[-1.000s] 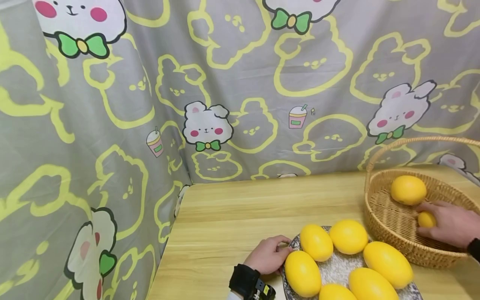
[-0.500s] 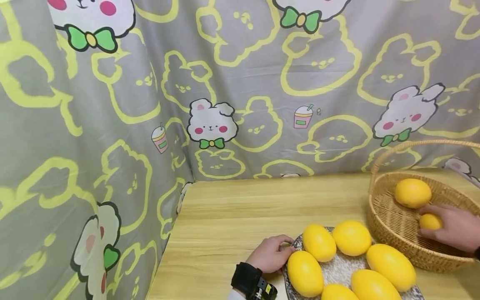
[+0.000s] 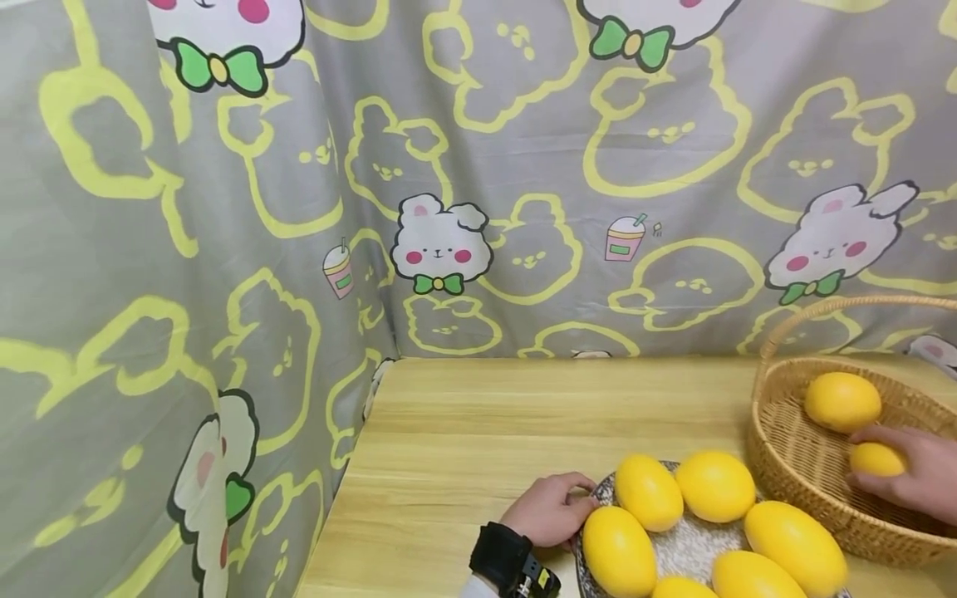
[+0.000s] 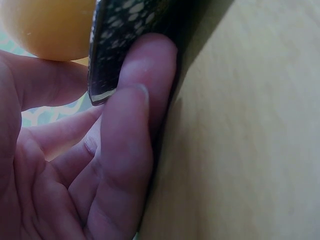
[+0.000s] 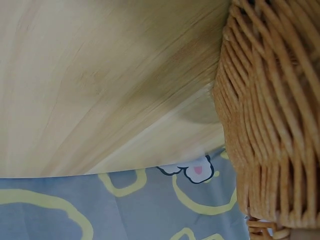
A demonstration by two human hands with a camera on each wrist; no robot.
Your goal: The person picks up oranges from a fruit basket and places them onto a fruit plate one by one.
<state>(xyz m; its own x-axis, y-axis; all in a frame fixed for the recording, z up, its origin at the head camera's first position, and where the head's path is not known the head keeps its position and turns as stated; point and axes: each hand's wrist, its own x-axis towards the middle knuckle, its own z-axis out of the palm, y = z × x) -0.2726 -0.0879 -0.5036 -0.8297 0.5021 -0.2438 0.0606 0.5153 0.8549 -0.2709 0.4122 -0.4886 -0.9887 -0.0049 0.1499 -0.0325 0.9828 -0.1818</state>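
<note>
In the head view my left hand (image 3: pixel 549 508) grips the left rim of a dark-speckled round plate (image 3: pixel 689 550). The left wrist view shows fingers (image 4: pixel 130 135) under the plate's edge and the thumb above it, near a fruit. Several smooth, oval, yellow lemon-like fruits (image 3: pixel 619 551) lie on the plate, partly cut off by the frame's bottom. Inside a wicker basket (image 3: pixel 781 477) at the right, my right hand (image 3: pixel 923 473) holds a yellow lemon-like fruit (image 3: pixel 876 459) between thumb and fingers. Another such fruit (image 3: pixel 842 402) rests just behind it.
The basket has a tall arched handle (image 3: pixel 845 306) and stands close to the plate's right side. A patterned grey curtain (image 3: pixel 523 208) hangs behind and to the left of the wooden table (image 3: pixel 449 432). The right wrist view shows the basket's outer wall (image 5: pixel 270 120).
The whole head view has shifted, so the table, plate and basket appear slightly farther right and lower. Both hands keep the same holds, the left on the plate, the right on the fruit.
</note>
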